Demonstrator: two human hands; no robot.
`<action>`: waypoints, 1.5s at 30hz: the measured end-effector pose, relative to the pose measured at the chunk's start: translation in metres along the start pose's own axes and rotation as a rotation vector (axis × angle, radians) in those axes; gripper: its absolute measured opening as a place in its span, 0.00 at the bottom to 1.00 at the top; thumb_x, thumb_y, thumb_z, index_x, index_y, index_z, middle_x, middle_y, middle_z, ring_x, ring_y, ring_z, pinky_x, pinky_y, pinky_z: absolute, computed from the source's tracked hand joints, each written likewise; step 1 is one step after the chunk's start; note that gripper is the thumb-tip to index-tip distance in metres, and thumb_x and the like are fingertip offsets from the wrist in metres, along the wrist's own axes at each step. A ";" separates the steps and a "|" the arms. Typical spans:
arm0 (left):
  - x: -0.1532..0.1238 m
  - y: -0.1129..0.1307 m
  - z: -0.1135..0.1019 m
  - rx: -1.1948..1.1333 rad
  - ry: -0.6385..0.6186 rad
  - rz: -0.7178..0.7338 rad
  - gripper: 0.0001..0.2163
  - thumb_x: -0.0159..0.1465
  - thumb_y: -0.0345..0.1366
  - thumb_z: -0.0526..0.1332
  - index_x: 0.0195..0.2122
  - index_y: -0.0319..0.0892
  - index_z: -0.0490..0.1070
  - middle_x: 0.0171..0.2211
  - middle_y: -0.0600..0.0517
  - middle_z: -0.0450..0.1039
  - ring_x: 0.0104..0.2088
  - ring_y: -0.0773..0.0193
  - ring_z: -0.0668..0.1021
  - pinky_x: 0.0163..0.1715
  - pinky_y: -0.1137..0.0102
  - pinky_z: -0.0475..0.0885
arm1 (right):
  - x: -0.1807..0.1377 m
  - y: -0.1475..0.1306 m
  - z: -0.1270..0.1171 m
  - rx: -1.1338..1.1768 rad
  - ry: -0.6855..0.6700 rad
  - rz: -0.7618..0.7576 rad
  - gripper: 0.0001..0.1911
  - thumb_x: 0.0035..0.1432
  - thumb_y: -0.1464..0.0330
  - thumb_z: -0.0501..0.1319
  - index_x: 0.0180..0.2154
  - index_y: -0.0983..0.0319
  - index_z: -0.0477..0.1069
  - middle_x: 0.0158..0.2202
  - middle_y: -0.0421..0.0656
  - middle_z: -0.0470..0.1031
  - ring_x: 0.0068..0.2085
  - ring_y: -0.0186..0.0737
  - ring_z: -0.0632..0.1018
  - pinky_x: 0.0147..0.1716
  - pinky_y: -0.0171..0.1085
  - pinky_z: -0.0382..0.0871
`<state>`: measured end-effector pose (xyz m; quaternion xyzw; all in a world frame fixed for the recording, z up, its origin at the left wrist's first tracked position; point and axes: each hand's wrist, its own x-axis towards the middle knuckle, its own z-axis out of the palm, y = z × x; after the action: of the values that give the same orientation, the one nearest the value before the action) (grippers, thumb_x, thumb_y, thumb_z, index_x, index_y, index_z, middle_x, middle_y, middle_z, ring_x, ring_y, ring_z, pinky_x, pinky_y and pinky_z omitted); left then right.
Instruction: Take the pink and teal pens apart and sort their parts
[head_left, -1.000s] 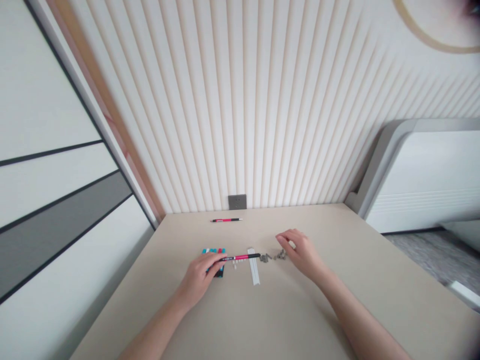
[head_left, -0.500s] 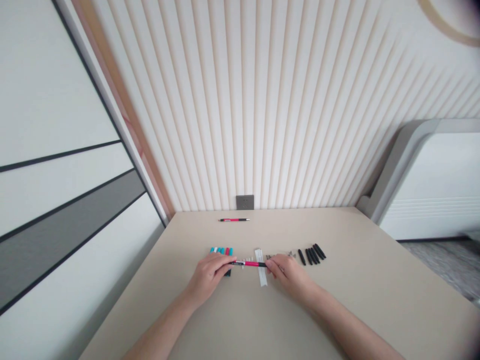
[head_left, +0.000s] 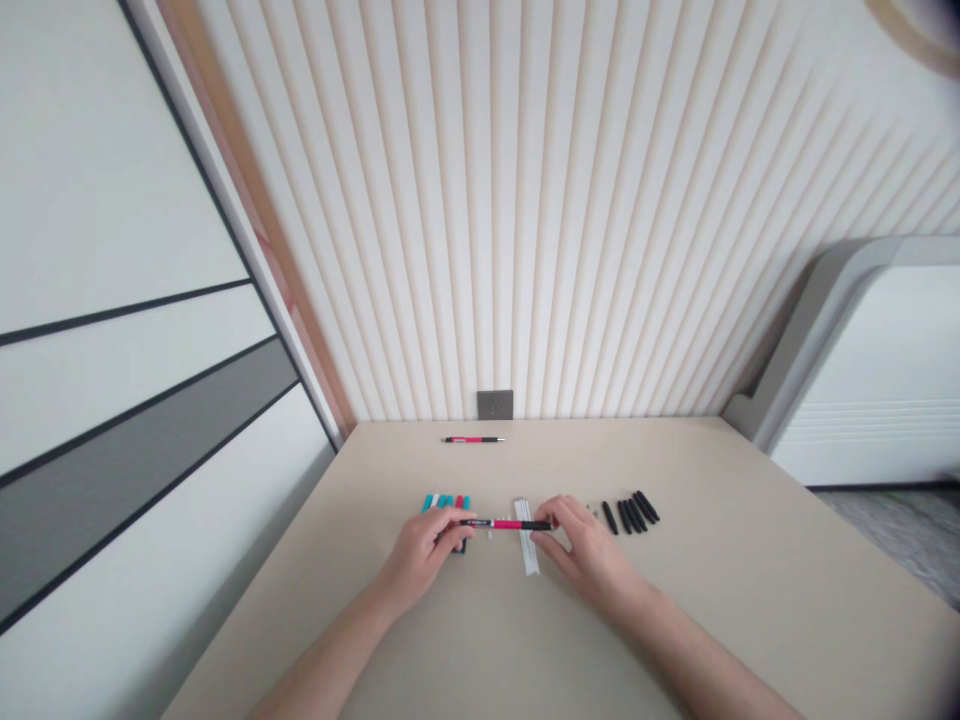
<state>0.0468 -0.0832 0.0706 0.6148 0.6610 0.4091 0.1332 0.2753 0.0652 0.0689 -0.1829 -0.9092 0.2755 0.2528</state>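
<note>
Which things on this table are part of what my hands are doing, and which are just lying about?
In hand: red pen, held at its ends by left hand and right hand.
Lying about: teal and red barrels, white rods, black caps, second red pen farther back, wall socket.

Black grips (head_left: 630, 514) lie just right of the right fingers (head_left: 566, 510). Teal and red caps (head_left: 444, 501) peek beyond the left fingers (head_left: 448, 528). A second red pen (head_left: 472, 439) lies well beyond both.
</note>
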 end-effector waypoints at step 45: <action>-0.002 -0.009 0.003 0.020 -0.025 0.082 0.10 0.69 0.36 0.55 0.45 0.44 0.74 0.26 0.55 0.75 0.28 0.67 0.77 0.32 0.75 0.70 | -0.002 -0.003 0.006 0.084 -0.084 0.059 0.08 0.64 0.67 0.54 0.42 0.58 0.70 0.37 0.43 0.76 0.38 0.40 0.75 0.39 0.36 0.66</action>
<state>0.0435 -0.0832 0.0617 0.6475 0.6377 0.4000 0.1187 0.2728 0.0597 0.0658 -0.1873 -0.9008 0.3284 0.2139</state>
